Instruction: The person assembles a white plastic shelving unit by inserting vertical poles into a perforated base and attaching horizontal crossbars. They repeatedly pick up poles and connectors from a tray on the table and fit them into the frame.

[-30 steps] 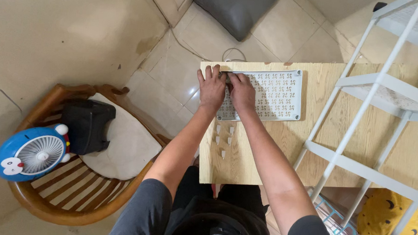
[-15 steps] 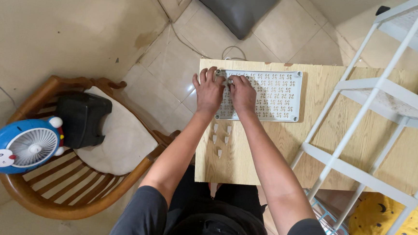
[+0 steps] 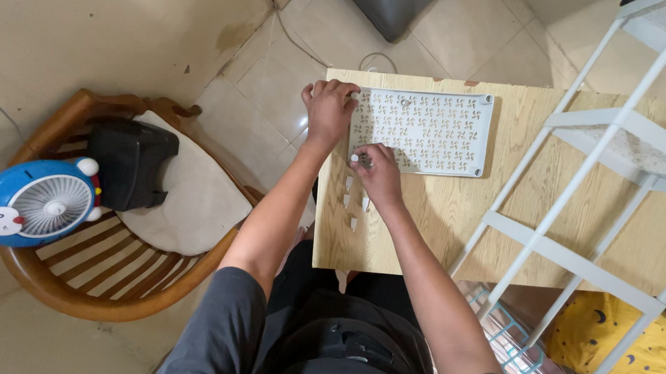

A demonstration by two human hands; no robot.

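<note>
Apart now, left hand [image 3: 328, 111] grips white plate [image 3: 429, 131]; right hand [image 3: 378, 174] seemingly pinches small piece [image 3: 355, 158].

I see bare wooden table [image 3: 423, 231] below the white perforated plate [image 3: 421, 131], open for a hand apart from small white pieces [image 3: 353, 204] near its left edge. The white shelf frame [image 3: 579, 194] blocks my right side, and the wooden chair [image 3: 73, 287] stands close on the left.

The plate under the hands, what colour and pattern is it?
White plate, covered in rows of small cut-out shapes; the head view shows it.
</note>
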